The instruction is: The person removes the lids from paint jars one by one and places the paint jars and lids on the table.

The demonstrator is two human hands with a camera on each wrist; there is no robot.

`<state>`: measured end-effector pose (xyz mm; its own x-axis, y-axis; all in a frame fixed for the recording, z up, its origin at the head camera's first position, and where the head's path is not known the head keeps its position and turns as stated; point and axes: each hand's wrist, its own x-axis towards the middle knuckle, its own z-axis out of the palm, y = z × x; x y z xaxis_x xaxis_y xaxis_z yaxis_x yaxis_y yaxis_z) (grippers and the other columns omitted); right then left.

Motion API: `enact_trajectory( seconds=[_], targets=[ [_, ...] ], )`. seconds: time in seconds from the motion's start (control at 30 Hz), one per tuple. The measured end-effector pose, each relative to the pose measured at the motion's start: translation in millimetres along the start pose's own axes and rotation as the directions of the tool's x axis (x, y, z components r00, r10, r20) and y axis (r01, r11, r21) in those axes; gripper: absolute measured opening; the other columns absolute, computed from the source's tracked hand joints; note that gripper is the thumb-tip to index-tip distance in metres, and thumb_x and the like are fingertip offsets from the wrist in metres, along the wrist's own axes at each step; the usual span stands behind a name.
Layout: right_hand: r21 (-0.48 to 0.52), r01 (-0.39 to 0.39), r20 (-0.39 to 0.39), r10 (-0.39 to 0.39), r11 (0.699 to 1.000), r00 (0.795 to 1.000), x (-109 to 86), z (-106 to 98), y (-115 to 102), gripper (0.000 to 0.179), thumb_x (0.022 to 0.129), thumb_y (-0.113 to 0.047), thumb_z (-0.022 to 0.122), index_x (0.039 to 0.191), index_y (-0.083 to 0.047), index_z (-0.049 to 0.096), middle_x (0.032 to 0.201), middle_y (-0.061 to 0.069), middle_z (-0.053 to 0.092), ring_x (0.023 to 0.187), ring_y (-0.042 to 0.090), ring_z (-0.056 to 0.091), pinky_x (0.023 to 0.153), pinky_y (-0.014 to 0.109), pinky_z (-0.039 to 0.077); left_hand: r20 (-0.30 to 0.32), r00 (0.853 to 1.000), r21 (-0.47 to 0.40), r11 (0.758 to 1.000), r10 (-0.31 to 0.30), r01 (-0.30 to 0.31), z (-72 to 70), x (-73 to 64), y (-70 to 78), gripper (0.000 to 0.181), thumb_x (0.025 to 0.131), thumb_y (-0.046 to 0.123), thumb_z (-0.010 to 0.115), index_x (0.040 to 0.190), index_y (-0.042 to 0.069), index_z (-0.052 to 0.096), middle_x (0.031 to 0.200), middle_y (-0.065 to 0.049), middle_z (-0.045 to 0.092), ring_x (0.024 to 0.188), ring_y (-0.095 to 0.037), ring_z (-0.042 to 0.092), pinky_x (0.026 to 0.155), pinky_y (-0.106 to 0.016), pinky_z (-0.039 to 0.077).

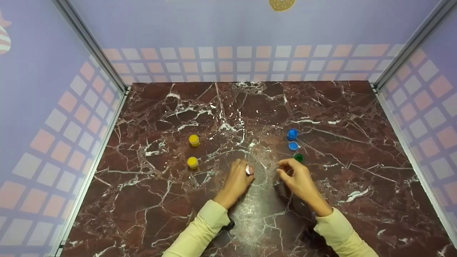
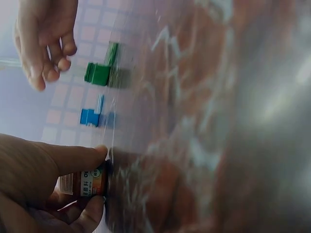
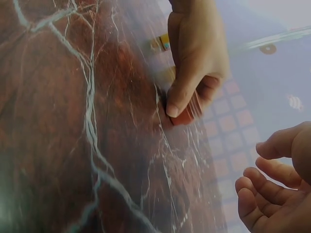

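My left hand (image 1: 237,178) grips a small orange-brown paint jar (image 2: 92,182) with a printed label, thumb and fingers on its sides. The jar sits down at the tabletop, and its reddish side (image 3: 184,116) shows below the thumb in the right wrist view. Across from it, my right hand (image 1: 298,178) hovers with fingers loosely bent and nothing between them. Just beyond those fingers is a green jar (image 2: 99,74), its green lid (image 2: 112,53) beside it. Farther back stands a blue jar (image 1: 292,134) with a blue lid (image 1: 293,145) lying in front of it.
Two yellow-capped jars (image 1: 194,140) stand left of my left hand, one behind the other. Everything rests on a dark red marbled tabletop (image 1: 142,200). Lilac panels (image 1: 214,28) with pink and white squares wall in the back and both sides.
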<state>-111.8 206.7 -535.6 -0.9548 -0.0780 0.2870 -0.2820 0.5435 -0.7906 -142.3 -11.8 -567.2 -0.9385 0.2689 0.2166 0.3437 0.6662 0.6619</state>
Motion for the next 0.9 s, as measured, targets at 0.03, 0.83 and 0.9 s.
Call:
enact_trajectory(
  seconds=[0.03, 0.83, 0.9],
  targets=[
    [-0.003, 0.008, 0.011, -0.008, 1.000, 1.000, 0.9, 2, -1, 0.017, 0.087, 0.007, 0.075, 0.104, 0.003, 0.071, 0.091, 0.006, 0.069, 0.078, 0.021, 0.064, 0.067, 0.033, 0.054, 0.002, 1.000, 0.002, 1.000, 0.011, -0.011, 0.6, -1.4, 1.3, 0.028, 0.076, 0.003, 0.087, 0.088, 0.006, 0.062, 0.094, -0.007, 0.055, 0.096, -0.031, 0.057, 0.089, -0.042, 0.050],
    [-0.117, 0.168, 0.198, -0.143, 0.979, 0.970, 7.2, 43, -20, 0.019, 0.086, -0.002, 0.078, 0.104, 0.000, 0.071, 0.099, 0.012, 0.066, 0.083, 0.031, 0.066, 0.071, 0.041, 0.056, 0.060, 0.994, 0.077, 0.992, 0.090, -0.095, 11.0, -18.5, 11.0, 0.028, 0.075, 0.004, 0.084, 0.097, 0.001, 0.065, 0.094, -0.008, 0.057, 0.090, -0.028, 0.060, 0.082, -0.038, 0.055],
    [-0.153, 0.174, 0.204, -0.141, 0.973, 0.969, 6.9, 45, -21, 0.018, 0.087, -0.004, 0.078, 0.104, -0.001, 0.072, 0.099, 0.010, 0.065, 0.082, 0.029, 0.065, 0.070, 0.039, 0.055, 0.064, 0.995, 0.075, 0.994, 0.079, -0.083, 10.6, -18.6, 11.4, 0.026, 0.077, 0.004, 0.083, 0.096, 0.001, 0.066, 0.093, -0.007, 0.056, 0.088, -0.027, 0.059, 0.080, -0.038, 0.054]
  ],
)
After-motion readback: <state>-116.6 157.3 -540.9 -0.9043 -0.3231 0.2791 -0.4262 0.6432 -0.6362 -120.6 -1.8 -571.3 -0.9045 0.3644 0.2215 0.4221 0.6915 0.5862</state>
